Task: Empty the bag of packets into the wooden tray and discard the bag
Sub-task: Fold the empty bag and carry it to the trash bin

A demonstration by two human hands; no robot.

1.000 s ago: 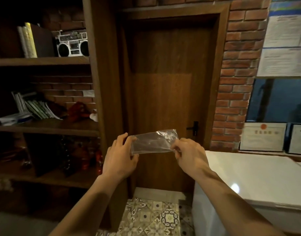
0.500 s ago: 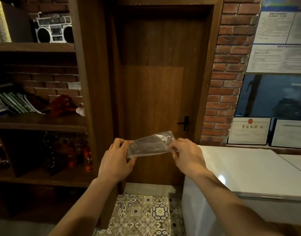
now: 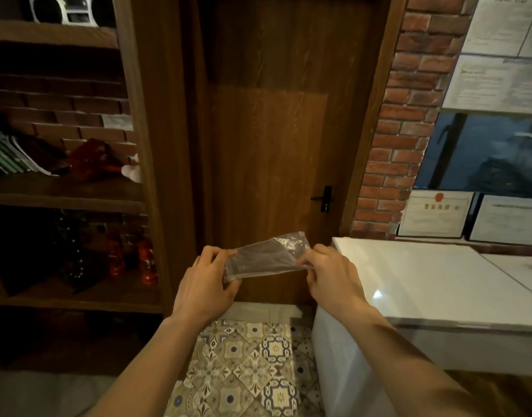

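Observation:
A clear, crumpled plastic bag (image 3: pixel 266 256) is stretched flat between my two hands at chest height, in front of a wooden door. My left hand (image 3: pixel 206 284) grips its left end with fingers and thumb curled round it. The bag's right end is pinched by my right hand (image 3: pixel 329 273). The bag looks empty; no packets show inside it. No wooden tray is in view.
A shut wooden door (image 3: pixel 270 145) with a black handle (image 3: pixel 323 199) stands straight ahead. Dark wooden shelves (image 3: pixel 66 191) with books and red bottles fill the left. A white chest cabinet (image 3: pixel 439 284) stands on the right below a brick wall. Patterned floor tiles (image 3: pixel 246 365) lie below.
The view has shifted down and right and closer to the door. Both hands still hold the bag, now a little lower in the frame and nearer together.

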